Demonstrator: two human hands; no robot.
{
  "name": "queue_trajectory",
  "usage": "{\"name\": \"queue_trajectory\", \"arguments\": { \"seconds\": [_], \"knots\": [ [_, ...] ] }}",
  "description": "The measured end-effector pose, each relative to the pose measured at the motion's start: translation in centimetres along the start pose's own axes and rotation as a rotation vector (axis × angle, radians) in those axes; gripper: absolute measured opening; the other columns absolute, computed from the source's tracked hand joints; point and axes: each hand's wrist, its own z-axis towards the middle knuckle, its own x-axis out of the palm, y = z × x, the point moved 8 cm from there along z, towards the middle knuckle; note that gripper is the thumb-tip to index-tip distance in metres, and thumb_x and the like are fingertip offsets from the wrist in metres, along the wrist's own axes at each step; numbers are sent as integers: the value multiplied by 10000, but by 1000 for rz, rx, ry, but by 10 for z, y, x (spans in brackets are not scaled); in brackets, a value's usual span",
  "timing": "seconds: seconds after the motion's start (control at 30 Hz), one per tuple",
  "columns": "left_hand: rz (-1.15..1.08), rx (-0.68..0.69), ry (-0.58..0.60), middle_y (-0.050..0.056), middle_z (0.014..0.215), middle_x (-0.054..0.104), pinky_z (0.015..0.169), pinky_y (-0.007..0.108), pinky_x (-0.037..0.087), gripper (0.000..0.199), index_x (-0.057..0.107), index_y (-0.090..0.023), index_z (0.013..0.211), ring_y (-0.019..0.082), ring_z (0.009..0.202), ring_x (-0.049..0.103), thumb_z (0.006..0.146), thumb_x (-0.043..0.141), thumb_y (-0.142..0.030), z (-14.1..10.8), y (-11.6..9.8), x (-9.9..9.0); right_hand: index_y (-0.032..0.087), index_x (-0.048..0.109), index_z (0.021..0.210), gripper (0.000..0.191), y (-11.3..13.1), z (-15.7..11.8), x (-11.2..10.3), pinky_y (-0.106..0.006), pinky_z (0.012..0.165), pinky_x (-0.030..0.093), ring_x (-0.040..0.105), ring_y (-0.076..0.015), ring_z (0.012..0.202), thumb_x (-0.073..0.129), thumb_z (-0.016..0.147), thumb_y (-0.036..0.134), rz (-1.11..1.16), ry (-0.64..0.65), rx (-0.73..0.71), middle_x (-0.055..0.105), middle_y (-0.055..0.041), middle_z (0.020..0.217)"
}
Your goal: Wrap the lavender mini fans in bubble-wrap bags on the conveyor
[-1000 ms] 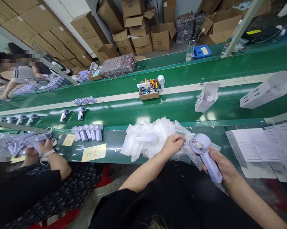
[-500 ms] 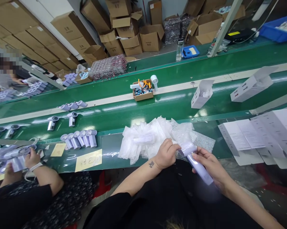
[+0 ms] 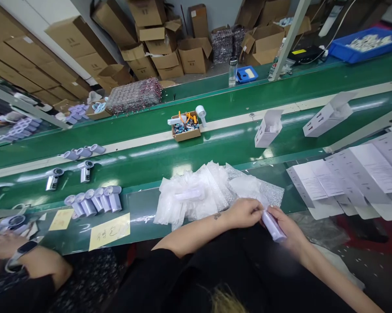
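A lavender handheld fan point(image 3: 274, 227) is held close to my body at the table's front edge, its handle slanting down to the right. My right hand point(image 3: 290, 232) is wrapped around the handle from the right side. My left hand point(image 3: 247, 213) is closed at the upper end of the handle, fingertips pressed against it. The fan's head is mostly hidden behind my left hand and blends into the clear bags beyond. Just ahead lies a pile of white bubble wrap bags point(image 3: 212, 184), with another lavender piece point(image 3: 191, 193) lying on it.
Several lavender fans point(image 3: 94, 201) stand in a row at left, near yellow paper notes point(image 3: 109, 231). A co-worker's hand point(image 3: 5, 245) rests at far left. Ahead are a small carton point(image 3: 187, 134), a white fan point(image 3: 200, 114) and white boxes point(image 3: 268, 130). Printed cartons point(image 3: 333, 180) lie right.
My left hand has moved right and down, onto the top of the fan's handle. The fan has tilted more upright, its head now hidden. The whole view has shifted slightly.
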Motion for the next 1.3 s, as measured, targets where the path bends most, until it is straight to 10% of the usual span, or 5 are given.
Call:
{"name": "queue_trajectory", "arguments": {
  "seconds": [0.53,0.63,0.73,0.97,1.3],
  "knots": [
    [-471,-56,-241,74,931,636,769,300,474,308,643,-155,1016,180,838,582,746,613,-300,9,-31,-62,228,523,851,197,76,-38,-16,-266,649,459,532,-130,683,601,818,406,-274,286,-388,569,15,743],
    [-327,77,-31,127,1240,516,925,403,424,935,423,-213,1340,289,1126,488,517,817,-416,8,-35,-42,230,533,849,173,60,-35,5,-257,668,469,544,-115,701,635,804,363,-63,408,-317,572,20,768],
    [-302,94,81,99,1146,581,921,374,426,720,513,-217,1251,253,1053,540,609,775,-413,5,-24,-12,219,535,832,192,42,-28,12,-246,647,490,550,-102,678,664,784,353,35,492,-245,563,26,744],
    [-705,-317,-309,-12,755,548,495,218,472,281,528,-178,906,114,609,557,800,558,-437,1,40,-25,243,475,845,396,6,58,-111,-296,623,581,492,-77,509,795,611,248,199,-313,-114,514,82,630],
    [-1106,-375,-629,-29,620,553,292,141,291,460,535,-139,833,50,398,486,691,662,-557,-28,91,-81,222,531,766,358,-20,49,-80,-382,661,578,574,-161,657,755,582,433,121,-269,-217,532,32,673]
  ]
}}
